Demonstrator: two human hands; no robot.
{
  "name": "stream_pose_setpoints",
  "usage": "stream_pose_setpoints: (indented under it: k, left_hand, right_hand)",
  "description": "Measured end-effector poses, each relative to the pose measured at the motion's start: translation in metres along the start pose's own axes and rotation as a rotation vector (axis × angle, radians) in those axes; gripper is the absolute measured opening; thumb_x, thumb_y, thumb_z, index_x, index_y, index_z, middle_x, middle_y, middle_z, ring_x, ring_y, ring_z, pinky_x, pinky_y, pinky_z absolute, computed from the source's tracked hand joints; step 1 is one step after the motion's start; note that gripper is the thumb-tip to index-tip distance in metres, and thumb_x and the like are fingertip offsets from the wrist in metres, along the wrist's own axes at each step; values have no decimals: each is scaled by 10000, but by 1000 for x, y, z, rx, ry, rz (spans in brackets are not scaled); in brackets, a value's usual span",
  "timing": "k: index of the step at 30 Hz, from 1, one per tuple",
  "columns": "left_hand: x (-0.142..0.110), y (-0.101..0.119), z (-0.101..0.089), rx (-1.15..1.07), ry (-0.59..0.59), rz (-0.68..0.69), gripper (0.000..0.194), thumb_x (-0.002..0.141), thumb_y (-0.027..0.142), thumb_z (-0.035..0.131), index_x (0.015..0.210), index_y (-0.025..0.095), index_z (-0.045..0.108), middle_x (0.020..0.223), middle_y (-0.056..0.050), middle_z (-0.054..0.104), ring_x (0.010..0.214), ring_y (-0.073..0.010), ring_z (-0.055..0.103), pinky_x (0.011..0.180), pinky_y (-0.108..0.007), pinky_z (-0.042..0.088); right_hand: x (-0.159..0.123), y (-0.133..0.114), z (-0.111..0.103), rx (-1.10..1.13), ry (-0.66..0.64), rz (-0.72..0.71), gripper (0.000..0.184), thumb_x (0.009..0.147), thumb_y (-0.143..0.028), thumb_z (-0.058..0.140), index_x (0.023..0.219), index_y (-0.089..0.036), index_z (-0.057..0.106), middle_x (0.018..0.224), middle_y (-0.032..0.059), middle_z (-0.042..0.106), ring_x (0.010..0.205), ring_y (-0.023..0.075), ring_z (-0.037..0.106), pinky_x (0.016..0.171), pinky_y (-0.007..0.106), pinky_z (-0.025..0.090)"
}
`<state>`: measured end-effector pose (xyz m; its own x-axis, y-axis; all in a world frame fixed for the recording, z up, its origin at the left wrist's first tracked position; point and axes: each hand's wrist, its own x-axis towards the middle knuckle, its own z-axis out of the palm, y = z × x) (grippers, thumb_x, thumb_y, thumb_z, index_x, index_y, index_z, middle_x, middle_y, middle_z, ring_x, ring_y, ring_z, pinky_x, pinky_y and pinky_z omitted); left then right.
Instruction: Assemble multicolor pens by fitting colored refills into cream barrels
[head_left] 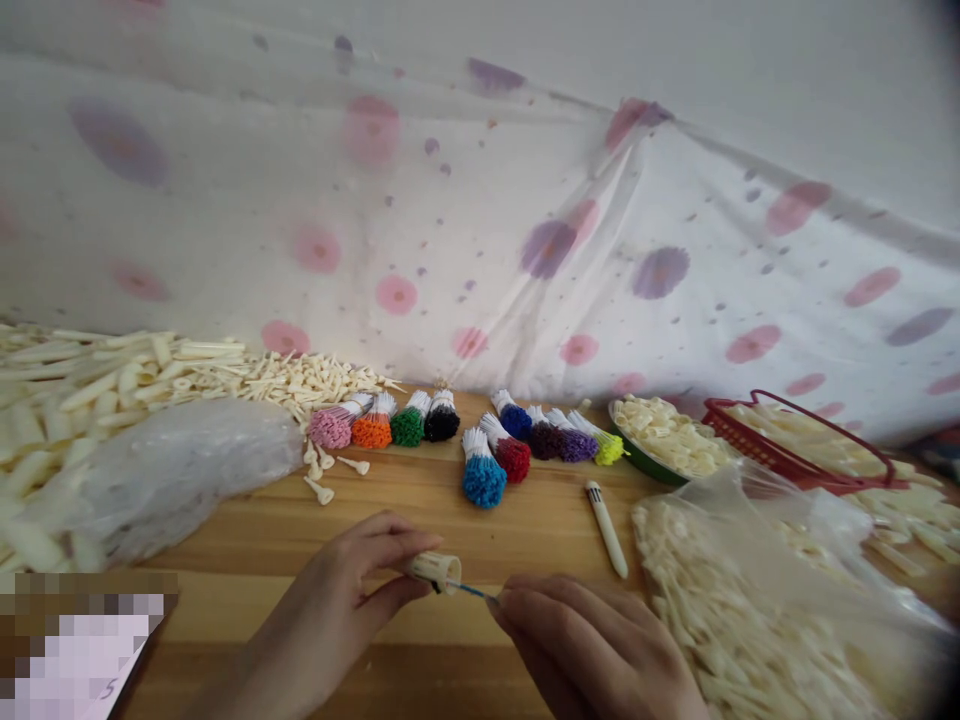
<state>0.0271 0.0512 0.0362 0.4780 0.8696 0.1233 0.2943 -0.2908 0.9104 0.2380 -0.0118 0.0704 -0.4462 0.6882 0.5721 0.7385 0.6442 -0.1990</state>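
Observation:
My left hand [375, 580] pinches a short cream pen barrel [433, 569] between thumb and fingers, its round open end turned to the right. A small dark piece shows at the barrel's underside. From the right, my right hand [592, 640] grips a thin blue pen refill [472, 590]; its far end reaches into the barrel's mouth. How deep it goes inside is hidden. Beyond my hands lies a bundle of light blue refills [483, 475], white at the other end. A whole cream multicolour pen [606, 530] rests on the table above my right hand.
More refill bundles, such as red [510, 450] and orange [373, 425], line the back. Cream parts [97, 375] and a plastic bag [195, 460] lie left. Right stand a green bowl [645, 458], a red basket [780, 455] and a bag of cream parts [720, 590].

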Motion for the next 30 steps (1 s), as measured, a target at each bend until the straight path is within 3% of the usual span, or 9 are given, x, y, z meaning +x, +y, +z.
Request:
stream_pose_setpoints:
  k: [4, 7, 12, 15, 25, 30]
  left_hand:
    - [0, 7, 2, 41, 21, -20, 258, 779, 156, 619, 975, 304, 699, 909, 16, 675, 878, -158, 635, 805, -245, 477]
    - [1, 8, 2, 54, 42, -46, 234, 764, 156, 623, 948, 270, 710, 888, 6, 685, 862, -161, 643, 796, -245, 478]
    - [1, 5, 2, 79, 50, -37, 220, 765, 153, 597, 929, 239, 715, 882, -13, 692, 850, -167, 651, 781, -251, 486]
    - [1, 5, 1, 88, 68, -44, 219, 759, 151, 597, 914, 247, 720, 869, -9, 693, 836, -169, 654, 774, -251, 489]
    - [-1, 9, 2, 108, 81, -42, 230, 740, 142, 592, 888, 257, 726, 874, -8, 703, 830, -177, 662, 766, -253, 500]
    - [-1, 8, 4, 147, 97, -74, 241, 750, 149, 595, 924, 258, 722, 917, -12, 700, 863, -180, 658, 792, -256, 491]
  right_hand:
    - [8, 8, 17, 286, 82, 49, 142, 844, -93, 541, 909, -203, 605, 784, 28, 695, 659, 123, 656, 596, 190, 514]
    - [14, 13, 30, 558, 123, 212, 76, 826, -141, 593, 812, -193, 647, 685, 19, 676, 578, 117, 634, 544, 195, 521]
    - [16, 20, 45, 1195, 66, 501, 70, 797, -226, 650, 783, -191, 709, 638, 12, 675, 523, 101, 611, 482, 187, 529]
    - [17, 22, 48, 1405, 36, 619, 71, 766, -242, 688, 749, -190, 733, 628, 16, 673, 532, 90, 598, 442, 147, 507]
    - [18, 21, 45, 1451, -72, 720, 119, 716, -302, 728, 768, -200, 762, 661, 39, 661, 540, 96, 578, 358, 112, 462]
    - [18, 16, 44, 1359, 6, 771, 112, 673, -296, 755, 735, -203, 764, 638, 25, 641, 537, 99, 575, 345, 115, 460]
